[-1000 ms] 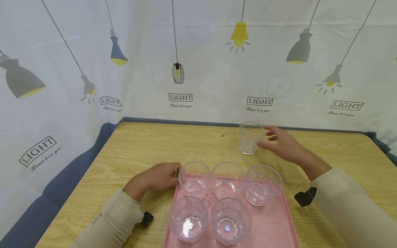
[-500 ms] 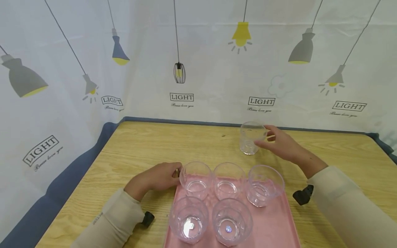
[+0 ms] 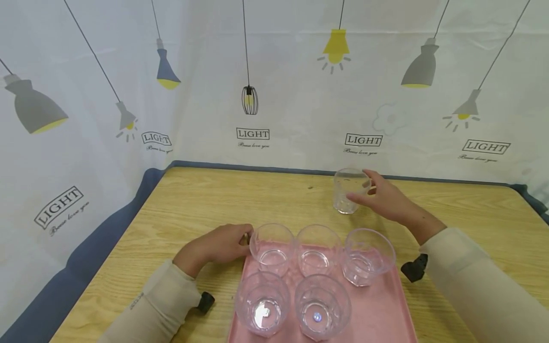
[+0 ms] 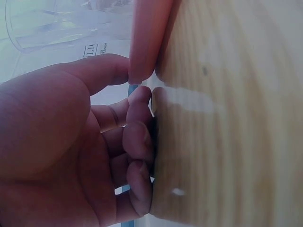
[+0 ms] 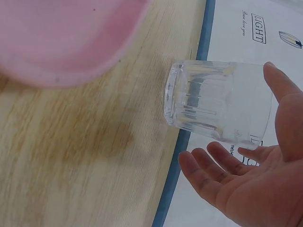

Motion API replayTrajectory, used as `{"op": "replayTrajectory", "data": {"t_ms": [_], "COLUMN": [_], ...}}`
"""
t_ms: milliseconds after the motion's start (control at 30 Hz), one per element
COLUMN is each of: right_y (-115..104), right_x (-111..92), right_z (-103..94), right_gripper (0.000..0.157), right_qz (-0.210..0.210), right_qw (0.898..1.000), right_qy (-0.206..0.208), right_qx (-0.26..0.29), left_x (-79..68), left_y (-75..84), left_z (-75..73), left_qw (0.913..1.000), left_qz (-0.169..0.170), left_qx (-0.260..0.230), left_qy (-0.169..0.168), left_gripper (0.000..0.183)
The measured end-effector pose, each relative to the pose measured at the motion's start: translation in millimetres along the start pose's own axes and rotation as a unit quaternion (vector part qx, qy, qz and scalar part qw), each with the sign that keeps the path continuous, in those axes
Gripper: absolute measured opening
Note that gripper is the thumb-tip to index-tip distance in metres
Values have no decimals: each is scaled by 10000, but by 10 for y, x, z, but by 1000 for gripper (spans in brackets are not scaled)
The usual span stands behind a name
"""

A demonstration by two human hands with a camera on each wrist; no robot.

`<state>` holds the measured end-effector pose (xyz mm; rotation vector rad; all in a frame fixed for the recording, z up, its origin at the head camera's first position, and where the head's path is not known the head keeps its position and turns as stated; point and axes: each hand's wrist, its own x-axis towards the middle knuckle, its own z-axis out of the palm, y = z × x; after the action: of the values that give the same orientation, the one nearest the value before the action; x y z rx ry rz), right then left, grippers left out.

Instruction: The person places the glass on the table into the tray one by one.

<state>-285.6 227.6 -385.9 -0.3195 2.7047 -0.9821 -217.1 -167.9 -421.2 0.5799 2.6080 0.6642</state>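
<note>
A clear faceted cup (image 3: 344, 204) stands upright on the table near its back edge. My right hand (image 3: 388, 200) is spread around the cup's right side. In the right wrist view the thumb is at the rim of the clear cup (image 5: 213, 101), and the other fingers (image 5: 206, 177) lie just off its wall. My left hand (image 3: 216, 245) is at the far left corner of the pink tray (image 3: 377, 314). In the left wrist view its thumb touches the edge of the tray (image 4: 149, 38), with the other fingers (image 4: 138, 139) curled against the table. Several clear cups (image 3: 317, 305) stand upright on the tray.
The wooden table (image 3: 206, 195) runs back to a white curtain (image 3: 296, 85) printed with lamps, with a blue band along the bottom. The tray cups stand close together in two rows, the nearest left cup (image 3: 262, 305) by the tray's left edge.
My right hand has moved left and closer around the back cup, its thumb now in front of it. The left hand, the tray and the cups stay in place.
</note>
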Motion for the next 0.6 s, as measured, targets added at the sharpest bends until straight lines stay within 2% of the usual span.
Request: {"op": "replayTrajectory", "data": {"t_ms": [600], "right_y": [0], "right_x": [76], "right_z": [81], "right_gripper": [108], "right_qz": [-97], "right_qw": [9998], "right_qy": [149], "right_qx": [-86], "left_x": [21], "left_y": [-47], "left_z": [19], "left_qw": [9999], "left_qz": [94], "left_qx": [50], "left_qy": [65], "left_gripper": [11]}}
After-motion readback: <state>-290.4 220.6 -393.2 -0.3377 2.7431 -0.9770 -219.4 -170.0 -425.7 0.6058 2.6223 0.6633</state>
